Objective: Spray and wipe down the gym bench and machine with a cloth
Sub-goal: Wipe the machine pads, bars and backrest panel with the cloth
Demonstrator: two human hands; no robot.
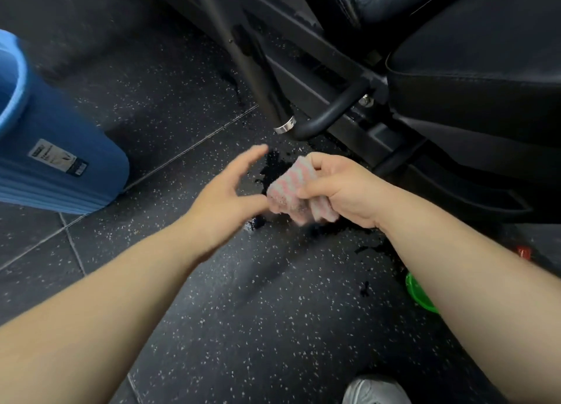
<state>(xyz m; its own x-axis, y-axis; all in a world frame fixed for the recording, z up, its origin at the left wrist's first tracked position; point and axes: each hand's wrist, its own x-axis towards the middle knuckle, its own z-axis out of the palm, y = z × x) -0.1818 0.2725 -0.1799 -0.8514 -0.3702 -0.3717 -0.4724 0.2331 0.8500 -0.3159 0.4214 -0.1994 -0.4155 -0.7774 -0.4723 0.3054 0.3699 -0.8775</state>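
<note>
A pink and grey striped cloth, bunched and dirty at its lower edge, is gripped in my right hand above the speckled floor. My left hand hovers just left of it, fingers spread and relaxed, its thumb close to the cloth's edge. The black padded gym bench fills the upper right. Its black metal frame and curved handle lie just beyond my hands. A green object, partly hidden by my right forearm, sits on the floor at right.
A blue plastic bucket stands on the floor at left. Wet dark patches spread on the rubber floor under the cloth. A small red item lies under the bench at right. My grey shoe shows at the bottom.
</note>
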